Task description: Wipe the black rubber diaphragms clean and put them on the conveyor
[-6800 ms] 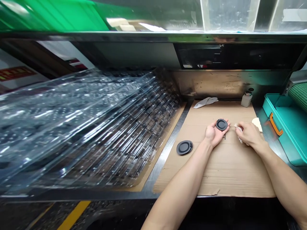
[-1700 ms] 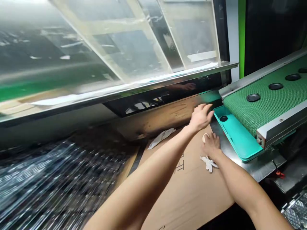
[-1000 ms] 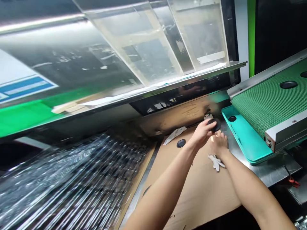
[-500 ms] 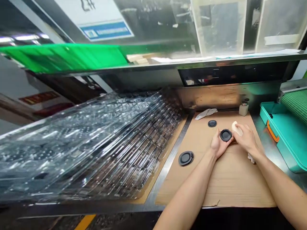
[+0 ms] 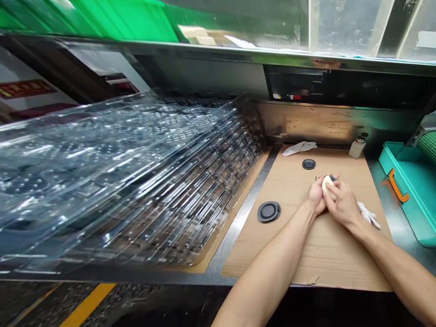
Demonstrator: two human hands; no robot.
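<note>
Over the cardboard sheet (image 5: 340,259) my two hands are brought together. My left hand (image 5: 316,197) is closed around a black round part (image 5: 333,178), mostly covered now. Pinched in my right hand (image 5: 344,204) is a cream-white pad (image 5: 327,183), pressed against the black part; its material I cannot make out. Left of my hands, what look like stacked black round parts (image 5: 268,211) lie on the cardboard. A single black round part (image 5: 308,164) sits farther back. Beside my right wrist lies a white glove (image 5: 368,214).
A tall stack of clear plastic trays (image 5: 143,181) fills the left side. At the back are a white cloth-like item (image 5: 299,148) and a small bottle (image 5: 357,147). On the right stands a teal box (image 5: 417,218) with an orange latch. A metal shelf (image 5: 238,51) runs overhead.
My right hand has brought the pad onto the black part, which faced up uncovered in my left palm before. The view has tilted downward.
</note>
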